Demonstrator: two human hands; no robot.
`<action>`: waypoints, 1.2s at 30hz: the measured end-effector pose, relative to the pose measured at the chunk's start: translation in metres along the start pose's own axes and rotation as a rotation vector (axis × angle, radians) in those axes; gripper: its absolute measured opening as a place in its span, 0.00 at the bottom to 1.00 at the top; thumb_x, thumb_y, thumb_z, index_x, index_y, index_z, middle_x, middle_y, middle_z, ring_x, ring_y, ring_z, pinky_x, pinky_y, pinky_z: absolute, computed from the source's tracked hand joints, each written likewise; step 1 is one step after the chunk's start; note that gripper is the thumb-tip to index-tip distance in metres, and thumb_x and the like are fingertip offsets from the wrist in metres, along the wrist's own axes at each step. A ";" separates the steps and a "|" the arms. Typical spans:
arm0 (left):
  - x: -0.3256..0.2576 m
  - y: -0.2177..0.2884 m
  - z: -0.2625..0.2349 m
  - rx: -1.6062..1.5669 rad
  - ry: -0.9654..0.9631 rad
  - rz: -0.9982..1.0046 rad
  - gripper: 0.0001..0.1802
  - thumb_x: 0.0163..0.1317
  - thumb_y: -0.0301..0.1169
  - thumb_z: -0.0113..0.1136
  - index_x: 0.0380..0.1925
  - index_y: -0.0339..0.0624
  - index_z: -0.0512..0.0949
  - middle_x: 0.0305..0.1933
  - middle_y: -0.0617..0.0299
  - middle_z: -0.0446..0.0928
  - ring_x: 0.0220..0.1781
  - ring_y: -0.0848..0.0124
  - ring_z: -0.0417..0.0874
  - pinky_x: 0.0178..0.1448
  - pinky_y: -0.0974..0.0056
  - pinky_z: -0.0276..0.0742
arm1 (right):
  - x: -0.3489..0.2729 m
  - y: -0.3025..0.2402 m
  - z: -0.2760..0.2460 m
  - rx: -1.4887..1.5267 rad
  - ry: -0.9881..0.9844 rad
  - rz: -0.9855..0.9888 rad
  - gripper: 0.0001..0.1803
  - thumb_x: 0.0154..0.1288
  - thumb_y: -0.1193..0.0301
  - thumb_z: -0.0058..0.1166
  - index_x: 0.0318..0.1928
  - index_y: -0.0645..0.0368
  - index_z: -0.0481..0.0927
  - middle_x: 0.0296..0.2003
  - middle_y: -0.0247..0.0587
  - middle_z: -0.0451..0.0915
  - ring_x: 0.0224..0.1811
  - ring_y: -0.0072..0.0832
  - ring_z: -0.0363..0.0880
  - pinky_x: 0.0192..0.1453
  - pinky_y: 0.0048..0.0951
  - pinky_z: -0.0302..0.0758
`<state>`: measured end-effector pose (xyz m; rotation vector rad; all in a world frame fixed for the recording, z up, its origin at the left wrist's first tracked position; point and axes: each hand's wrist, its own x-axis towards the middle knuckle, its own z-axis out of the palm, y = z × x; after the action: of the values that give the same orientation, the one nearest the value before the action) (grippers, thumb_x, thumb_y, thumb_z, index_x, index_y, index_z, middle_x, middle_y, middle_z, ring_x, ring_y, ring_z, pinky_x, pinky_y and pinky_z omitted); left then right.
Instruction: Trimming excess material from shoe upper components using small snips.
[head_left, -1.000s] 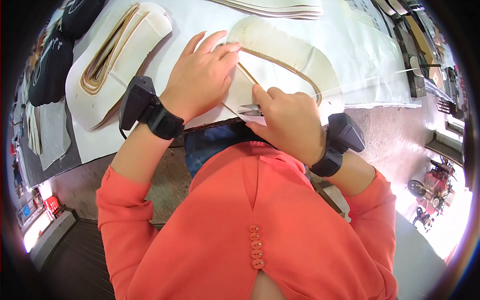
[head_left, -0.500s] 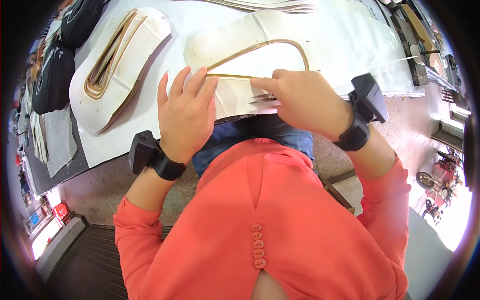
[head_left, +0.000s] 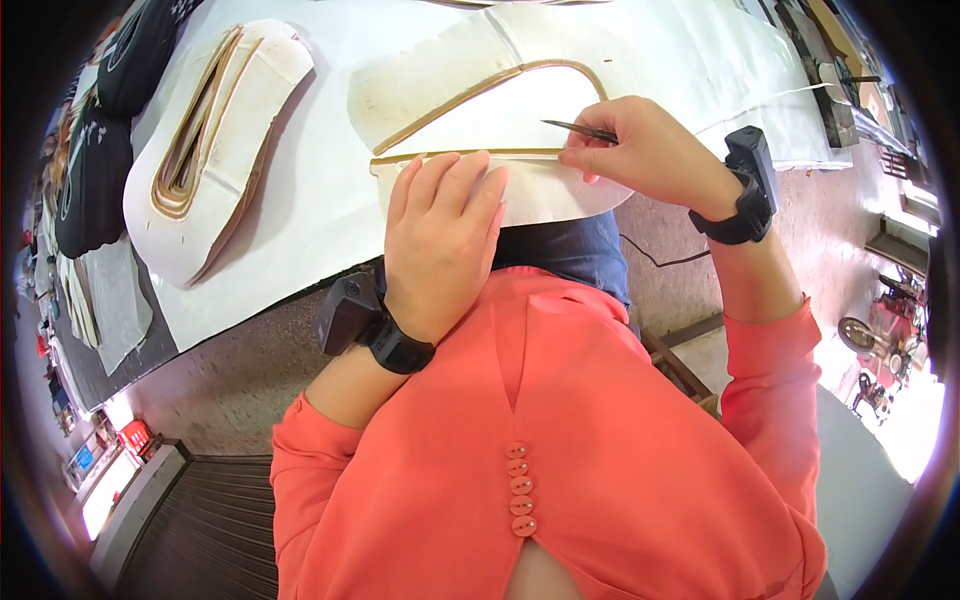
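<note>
A flat cream panel (head_left: 430,95) with a brown-edged cutout lies at the near edge of the table. My left hand (head_left: 445,220) rests flat on its near strip, fingers stretched and fingertips at the brown edging (head_left: 440,156). At the right end of that edging, my right hand (head_left: 645,155) is closed, thumb and fingertips touching or pinching the panel. It also holds a slim, dark, pointed metal tool (head_left: 585,130), whose tip points left over the cutout. What the right fingertips grip beneath the thumb is partly hidden.
A stack of similar cream panels (head_left: 285,65) lies to the left on the white-covered table (head_left: 300,200). Beyond it are dark printed pieces (head_left: 95,180). Metal parts and tools (head_left: 840,110) stand at the far right. A dark cable (head_left: 665,262) hangs below the table edge.
My left hand has moved right along the near strip. The right hand has shifted right, with the tool now lifted over the cutout. The panel has moved slightly left and turned a little.
</note>
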<state>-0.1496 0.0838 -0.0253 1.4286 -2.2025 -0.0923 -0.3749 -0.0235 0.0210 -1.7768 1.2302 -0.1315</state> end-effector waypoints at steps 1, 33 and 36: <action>0.000 0.000 0.002 -0.003 -0.004 0.003 0.19 0.61 0.26 0.67 0.53 0.42 0.81 0.58 0.58 0.79 0.64 0.57 0.77 0.71 0.47 0.71 | 0.000 0.001 0.000 0.007 0.016 -0.015 0.16 0.62 0.63 0.62 0.33 0.67 0.84 0.22 0.46 0.82 0.26 0.33 0.80 0.35 0.33 0.76; 0.017 0.011 0.023 -0.191 -0.035 0.143 0.20 0.55 0.17 0.61 0.50 0.37 0.79 0.60 0.51 0.79 0.64 0.52 0.80 0.67 0.48 0.76 | -0.001 0.002 0.004 -0.019 0.061 -0.003 0.16 0.59 0.63 0.59 0.31 0.67 0.85 0.22 0.53 0.80 0.25 0.41 0.80 0.35 0.37 0.77; 0.019 0.012 0.021 -0.210 -0.042 0.131 0.19 0.54 0.16 0.61 0.49 0.36 0.79 0.58 0.51 0.79 0.63 0.51 0.80 0.67 0.49 0.76 | -0.007 0.014 -0.009 -0.112 0.110 -0.037 0.17 0.59 0.62 0.61 0.32 0.67 0.84 0.22 0.48 0.79 0.24 0.36 0.78 0.33 0.36 0.75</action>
<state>-0.1750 0.0682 -0.0330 1.1761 -2.2394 -0.3016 -0.3922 -0.0243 0.0185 -1.9114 1.3052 -0.1867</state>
